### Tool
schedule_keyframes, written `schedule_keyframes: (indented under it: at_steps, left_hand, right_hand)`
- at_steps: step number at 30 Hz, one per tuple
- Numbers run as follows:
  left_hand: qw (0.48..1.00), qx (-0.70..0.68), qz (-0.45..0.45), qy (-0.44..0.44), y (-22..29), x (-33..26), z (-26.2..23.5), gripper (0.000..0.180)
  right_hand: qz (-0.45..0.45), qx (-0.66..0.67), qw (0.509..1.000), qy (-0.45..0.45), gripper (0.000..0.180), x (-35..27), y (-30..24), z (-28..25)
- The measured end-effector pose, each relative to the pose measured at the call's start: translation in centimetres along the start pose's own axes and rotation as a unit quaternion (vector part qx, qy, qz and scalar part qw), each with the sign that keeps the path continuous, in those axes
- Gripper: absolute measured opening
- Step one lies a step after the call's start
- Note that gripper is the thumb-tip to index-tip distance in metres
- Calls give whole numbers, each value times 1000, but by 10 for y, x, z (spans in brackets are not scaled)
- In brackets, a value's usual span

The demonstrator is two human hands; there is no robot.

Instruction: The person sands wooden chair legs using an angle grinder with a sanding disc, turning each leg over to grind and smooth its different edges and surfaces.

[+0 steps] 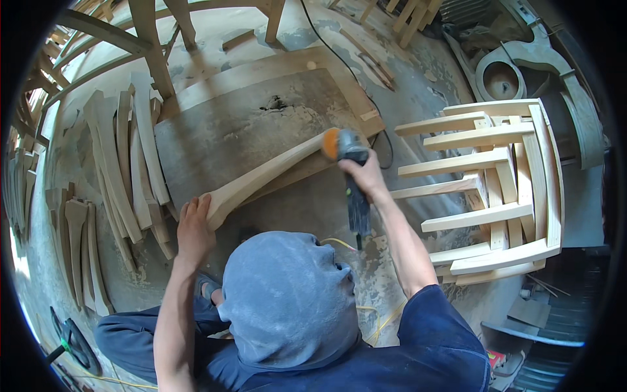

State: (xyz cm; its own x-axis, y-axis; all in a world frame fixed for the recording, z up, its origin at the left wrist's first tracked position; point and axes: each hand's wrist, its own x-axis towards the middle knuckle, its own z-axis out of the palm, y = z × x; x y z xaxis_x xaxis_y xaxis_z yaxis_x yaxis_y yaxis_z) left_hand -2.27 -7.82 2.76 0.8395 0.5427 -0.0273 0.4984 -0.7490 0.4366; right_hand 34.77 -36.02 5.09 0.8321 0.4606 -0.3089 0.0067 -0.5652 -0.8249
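A long, curved piece of pale wood [264, 175], shaped like a chair leg, lies slantwise over the front of a low work board [215, 124]. My left hand [194, 225] is closed around its wider near end. In my right hand [367, 175] is an angle grinder [356, 206], held by its body with the handle end pointing toward me. The grinder's orange disc [331, 144] is blurred and meets the far right end of the wood. My right fingers are partly hidden behind the tool.
Shaped wooden legs [121, 160] lie in a pile to the left, with a smaller bundle [83, 248] nearer me. A stacked pale wooden frame [516, 189] stands at right. A yellow cord [379, 320] runs over the floor beside me. Machine parts [522, 75] fill the far right.
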Motion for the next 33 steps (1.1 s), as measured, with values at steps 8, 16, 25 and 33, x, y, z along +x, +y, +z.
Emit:
schedule_keyframes:
  at_steps: [8, 16, 25, 33]
  left_hand:
    - [963, -128, -103, -214, -17, 58, -48, 68]
    - [969, -117, -73, -207, -17, 53, -36, 69]
    - [985, -72, -62, -141, -16, 31, -20, 76]
    - [989, -82, -50, -113, -19, 25, -14, 76]
  right_hand:
    - [-73, -13, 996, 38, 101, -20, 44, 44]
    - [16, 103, 993, 50, 56, 9, 22, 18]
    - [-18, -104, 981, -163, 107, -102, -57, 139]
    - [-28, -74, 976, -203, 110, -120, -80, 163]
